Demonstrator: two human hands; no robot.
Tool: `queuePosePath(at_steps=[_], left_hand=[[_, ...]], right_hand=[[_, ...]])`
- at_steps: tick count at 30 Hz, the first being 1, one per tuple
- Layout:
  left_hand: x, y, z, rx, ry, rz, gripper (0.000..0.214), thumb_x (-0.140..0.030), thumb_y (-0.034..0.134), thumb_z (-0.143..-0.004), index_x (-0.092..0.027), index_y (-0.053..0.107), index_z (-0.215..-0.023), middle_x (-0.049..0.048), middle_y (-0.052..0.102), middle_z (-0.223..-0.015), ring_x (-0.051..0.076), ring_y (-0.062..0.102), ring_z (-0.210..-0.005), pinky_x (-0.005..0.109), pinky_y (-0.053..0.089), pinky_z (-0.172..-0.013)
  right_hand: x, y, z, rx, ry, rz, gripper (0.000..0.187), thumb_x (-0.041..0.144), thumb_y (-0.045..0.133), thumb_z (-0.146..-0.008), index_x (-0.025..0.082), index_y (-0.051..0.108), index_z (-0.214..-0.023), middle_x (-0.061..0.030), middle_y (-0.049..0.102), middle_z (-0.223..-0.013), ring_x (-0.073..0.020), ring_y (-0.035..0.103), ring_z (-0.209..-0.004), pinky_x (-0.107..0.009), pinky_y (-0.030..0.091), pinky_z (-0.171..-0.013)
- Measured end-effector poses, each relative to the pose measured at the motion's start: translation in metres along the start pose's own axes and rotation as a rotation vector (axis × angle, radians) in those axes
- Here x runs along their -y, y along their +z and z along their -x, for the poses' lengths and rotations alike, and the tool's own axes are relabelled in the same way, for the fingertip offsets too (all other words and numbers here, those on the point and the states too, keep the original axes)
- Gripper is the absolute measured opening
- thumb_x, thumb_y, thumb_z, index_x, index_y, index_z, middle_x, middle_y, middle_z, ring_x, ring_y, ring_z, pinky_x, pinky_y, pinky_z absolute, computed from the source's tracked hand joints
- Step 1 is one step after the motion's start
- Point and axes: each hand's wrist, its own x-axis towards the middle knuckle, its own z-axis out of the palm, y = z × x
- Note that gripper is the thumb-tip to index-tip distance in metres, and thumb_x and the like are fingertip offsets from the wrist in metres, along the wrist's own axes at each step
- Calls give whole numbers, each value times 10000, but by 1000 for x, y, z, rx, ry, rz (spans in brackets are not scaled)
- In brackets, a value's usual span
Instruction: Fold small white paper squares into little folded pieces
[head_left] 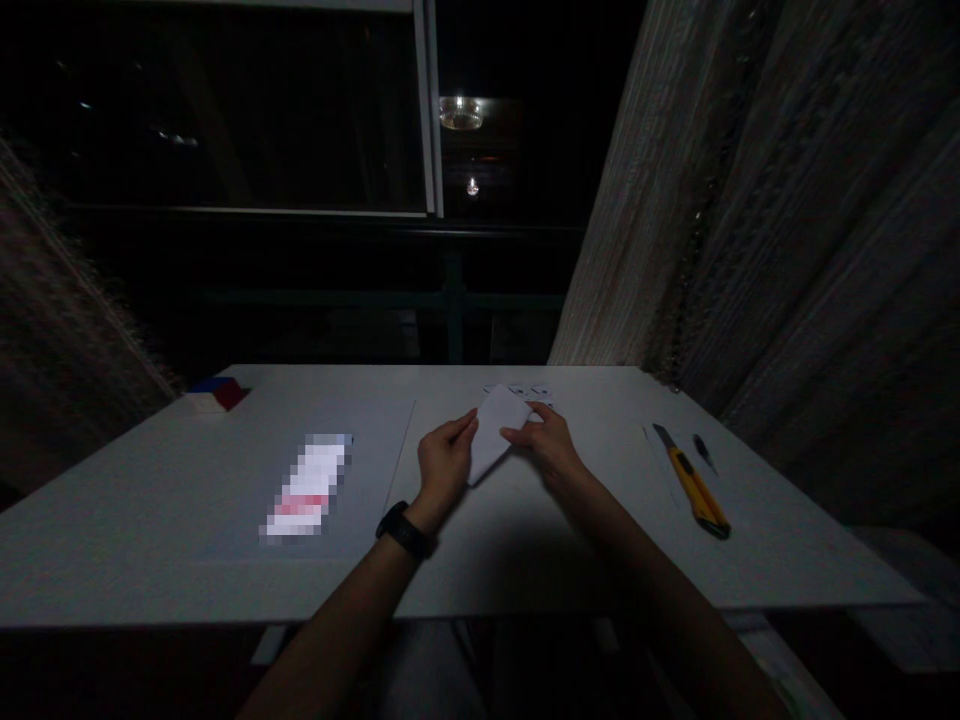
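Note:
A folded piece of white paper (496, 428) is held up above the table between both hands. My left hand (446, 460), with a black watch on the wrist, pinches its left edge. On the right edge, the thumb of my right hand (547, 440) lies on the near face and the fingers go behind it. Just beyond the paper, small white pieces with dark printed marks (538, 393) lie on the table, partly hidden by it.
The white table (465, 570) carries a yellow box cutter (697, 490) and a small dark pointed tool (703, 452) at right. At left lie a large white sheet (225, 530), a bright blurred-out object (307, 485) and a red, blue and white block (216, 394). Curtains (615, 230) hang behind.

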Motion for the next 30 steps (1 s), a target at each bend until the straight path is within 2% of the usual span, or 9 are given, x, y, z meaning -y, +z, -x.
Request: queuePosePath(at_steps=[7,12,19,24,27,30], left_hand=[[-2,1,-1,22,-78,89,328,-337,633,-712,-163,679,-985,94,685,-983,232,636,-908,363,491,-819],[-4,0,-1,6,-55,77,315,-339,633,-712,-171,684,-973,89,686,-977,229,638,-910,358,485,-831],[-6,0,-1,-9,-50,25,299,-333,632,-715,-180,687,-965,81,688,-972,231,636,-916,363,478,-843],[-2,-1,-2,-18,-40,39,296,-327,635,-711,-181,688,-963,78,688,-973,229,638,-909,356,480,-839],[0,-1,-2,-17,-49,30,295,-332,635,-711,-184,689,-960,81,686,-978,230,637,-912,359,479,-839],[-2,0,-1,1,-49,18,296,-335,635,-711,-186,688,-961,80,686,-978,229,634,-919,356,474,-840]], right_hand=[[5,-6,-4,-26,8,33,491,204,785,-382,144,581,-825,37,610,-511,-163,582,-486,-286,454,-525],[6,-9,-6,-47,-21,22,509,192,780,-387,139,591,-857,56,570,-471,-133,535,-441,-255,413,-485],[7,-8,-6,-87,-14,-1,402,207,768,-412,134,606,-773,97,472,-408,-92,462,-408,-234,386,-473],[7,-10,-6,-72,-62,-51,408,252,757,-459,141,610,-823,52,561,-494,-120,535,-481,-248,416,-511],[8,-11,-6,-122,-87,-56,467,204,771,-425,149,602,-857,60,563,-488,-113,530,-476,-246,420,-526],[9,-10,-6,-175,-98,-67,373,194,751,-450,146,601,-788,67,543,-454,-89,499,-449,-226,402,-518]])
